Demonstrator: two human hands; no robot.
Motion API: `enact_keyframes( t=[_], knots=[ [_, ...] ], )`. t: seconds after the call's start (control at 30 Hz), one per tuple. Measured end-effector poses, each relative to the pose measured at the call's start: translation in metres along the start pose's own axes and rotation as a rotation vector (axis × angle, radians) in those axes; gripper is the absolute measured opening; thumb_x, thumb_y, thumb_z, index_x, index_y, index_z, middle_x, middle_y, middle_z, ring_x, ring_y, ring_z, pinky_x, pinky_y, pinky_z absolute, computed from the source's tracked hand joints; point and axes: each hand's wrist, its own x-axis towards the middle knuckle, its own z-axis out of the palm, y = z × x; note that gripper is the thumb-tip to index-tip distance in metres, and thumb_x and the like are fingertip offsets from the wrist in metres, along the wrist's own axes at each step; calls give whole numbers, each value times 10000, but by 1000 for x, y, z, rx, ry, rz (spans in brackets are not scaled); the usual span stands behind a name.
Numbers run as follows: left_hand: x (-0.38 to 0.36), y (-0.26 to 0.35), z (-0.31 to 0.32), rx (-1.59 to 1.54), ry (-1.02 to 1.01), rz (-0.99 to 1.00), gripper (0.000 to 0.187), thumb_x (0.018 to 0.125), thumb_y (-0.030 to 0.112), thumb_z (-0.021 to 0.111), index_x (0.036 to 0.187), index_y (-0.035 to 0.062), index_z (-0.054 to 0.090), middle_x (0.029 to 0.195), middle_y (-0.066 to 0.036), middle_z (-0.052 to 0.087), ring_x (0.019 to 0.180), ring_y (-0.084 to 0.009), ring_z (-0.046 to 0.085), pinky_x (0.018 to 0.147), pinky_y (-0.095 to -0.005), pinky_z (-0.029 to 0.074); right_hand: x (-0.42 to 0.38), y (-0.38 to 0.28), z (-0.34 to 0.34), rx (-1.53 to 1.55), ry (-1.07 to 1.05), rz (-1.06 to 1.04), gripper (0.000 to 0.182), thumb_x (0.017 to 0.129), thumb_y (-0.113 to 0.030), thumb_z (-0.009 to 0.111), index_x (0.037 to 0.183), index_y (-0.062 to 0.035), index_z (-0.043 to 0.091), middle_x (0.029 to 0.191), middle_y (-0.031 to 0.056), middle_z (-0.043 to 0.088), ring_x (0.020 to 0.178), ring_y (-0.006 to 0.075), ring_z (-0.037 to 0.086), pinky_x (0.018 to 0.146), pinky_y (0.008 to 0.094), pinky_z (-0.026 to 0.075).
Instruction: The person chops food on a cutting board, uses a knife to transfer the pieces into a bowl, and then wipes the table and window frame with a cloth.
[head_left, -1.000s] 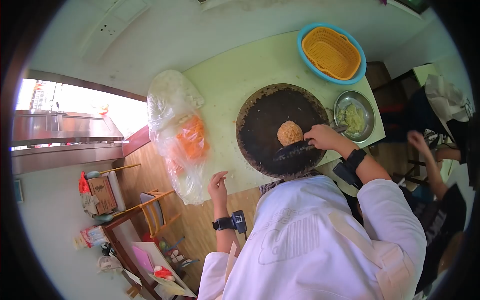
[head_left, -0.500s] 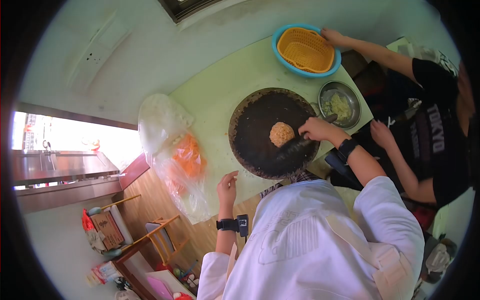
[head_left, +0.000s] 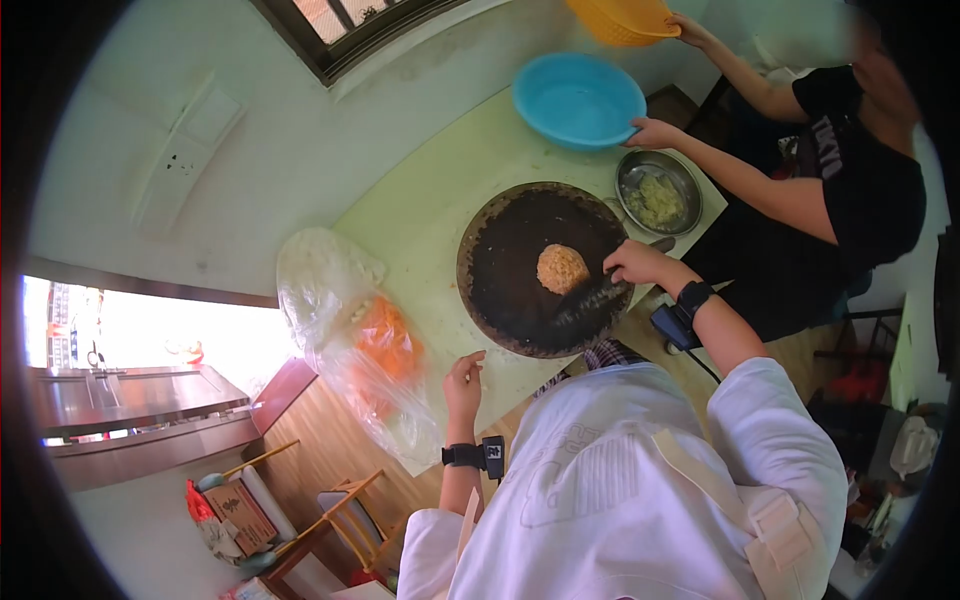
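Observation:
My right hand is closed on a dark cleaver, its blade low over the round chopping board near the right edge. Just left of the blade sits a rounded mound of minced meat. My left hand is off the board's lower left, over the table edge, fingers apart and partly curled, with nothing in it. Beside it on the left lies a clear plastic bag with orange contents.
A co-worker at the right lifts a yellow basket and holds a blue basin. A metal bowl of chopped pale green vegetable stands on the green table. Stools are on the floor at lower left.
The co-worker has raised the yellow basket out of the blue basin and now grips the basin's rim with the other hand. The view has shifted slightly; my hands keep nearly the same pose.

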Motion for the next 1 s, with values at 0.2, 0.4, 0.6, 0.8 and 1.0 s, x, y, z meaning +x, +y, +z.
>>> enact_keyframes(
  t=[0.2, 0.4, 0.6, 0.8, 1.0],
  knots=[
    [6, -1, -4, 16, -58, 37, 243, 758, -51, 443, 895, 55, 613, 840, -85, 614, 669, -164, 608, 611, -257, 464, -10, -4, -14, 138, 85, 75, 225, 628, -122, 663, 834, -41, 626, 750, 145, 602, 672, 273, 568, 620, 341, 430],
    [15, -12, -2, -29, -99, 82, 249, 757, -47, 442, 911, 55, 609, 834, -83, 613, 669, -167, 607, 617, -262, 468, -46, 10, 12, 621, 382, 207, 159, 733, -106, 607, 812, 18, 547, 624, 65, 556, 576, 154, 549, 550, 276, 422],
    [27, -7, 5, 46, -152, 88, 308, 768, 24, 480, 1069, 72, 521, 899, -81, 589, 696, -191, 597, 623, -283, 469, -67, 31, 52, 1034, 736, 530, 86, 811, -105, 515, 801, -21, 497, 595, 30, 489, 441, 97, 473, 406, 248, 384],
    [43, -15, 24, 293, -159, -96, 495, 778, 221, 542, 1211, 66, 359, 954, -88, 548, 730, -224, 571, 678, -344, 450, -64, 40, 85, 1032, 804, 656, 82, 824, -107, 508, 809, -34, 474, 575, 21, 488, 414, 96, 452, 380, 234, 364],
    [52, -11, 33, 419, -196, -179, 609, 753, 319, 572, 1232, 40, 321, 961, -103, 529, 795, -249, 554, 709, -368, 434, -49, 35, 91, 1089, 771, 692, 158, 830, -126, 507, 918, -10, 446, 574, 47, 497, 419, 118, 483, 377, 255, 388]
  ],
)
